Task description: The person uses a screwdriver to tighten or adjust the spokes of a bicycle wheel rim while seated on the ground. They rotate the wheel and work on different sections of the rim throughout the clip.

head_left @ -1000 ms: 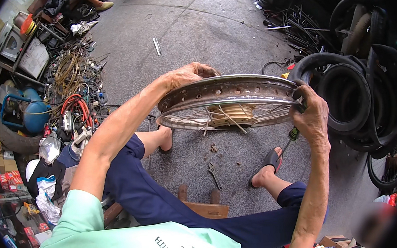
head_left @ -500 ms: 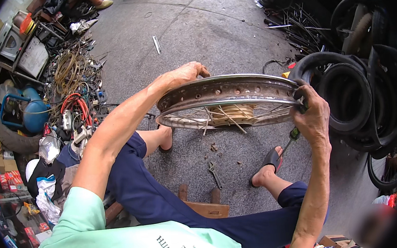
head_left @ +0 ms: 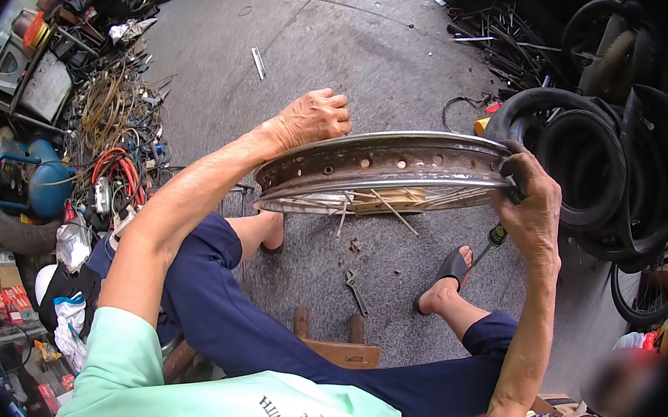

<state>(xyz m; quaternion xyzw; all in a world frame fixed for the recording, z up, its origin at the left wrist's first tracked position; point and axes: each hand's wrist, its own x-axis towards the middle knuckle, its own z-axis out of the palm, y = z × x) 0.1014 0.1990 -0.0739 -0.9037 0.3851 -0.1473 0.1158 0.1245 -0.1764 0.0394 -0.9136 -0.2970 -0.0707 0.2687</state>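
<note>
A spoked wheel rim (head_left: pixel 393 158) is held up before me, nearly edge-on, with its row of spoke holes facing me. Its pale gold hub (head_left: pixel 389 201) shows below the rim's lower edge, and a few loose-ended spokes hang down from it. My right hand (head_left: pixel 531 205) grips the rim's right side and also keeps hold of a screwdriver (head_left: pixel 498 234) with a green and black handle, its shaft pointing down. Just beyond the rim's far left edge, my left hand (head_left: pixel 313 119) is closed with fingers curled; whatever is in them is hidden.
An adjustable wrench (head_left: pixel 356 292) lies on the floor between my feet, near a small wooden stool (head_left: pixel 344 352). Black tyres (head_left: pixel 583 160) are piled at right. Tangled cables (head_left: pixel 111 101) and a blue compressor tank (head_left: pixel 46 180) stand at left. A metal strip (head_left: pixel 258 63) lies ahead.
My left hand has lifted off the rim's far edge and its fingers have curled in. The rim has tilted slightly, and my right hand still grips it with the screwdriver.
</note>
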